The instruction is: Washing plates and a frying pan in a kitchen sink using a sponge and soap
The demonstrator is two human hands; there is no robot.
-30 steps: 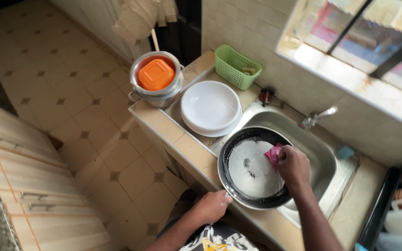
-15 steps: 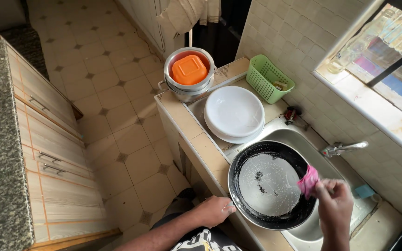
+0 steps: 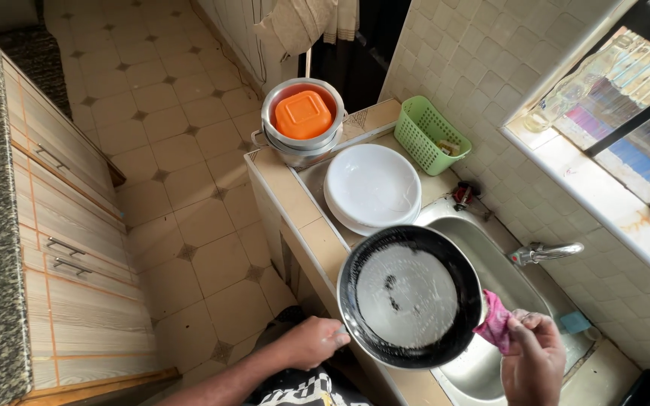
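Left hand (image 3: pixel 311 342) gripped the soapy black round frying pan (image 3: pixel 409 295) by its handle; right hand (image 3: pixel 532 361) pinched a pink cloth (image 3: pixel 495 323) at its rim, mid-scrub; rinsing under the metal tap (image 3: pixel 547 252) seemed due.

Pan (image 3: pixel 408 297) over sink (image 3: pixel 490 248) edge, plates (image 3: pixel 372 188) behind it, pot (image 3: pixel 302 120) beyond plates, basket (image 3: pixel 434 135) right of plates.

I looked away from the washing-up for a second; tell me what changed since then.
The right hand lifted the pink cloth off the soapy inside of the frying pan and out past its right rim. The left hand kept its grip on the handle; the white plates stayed put.
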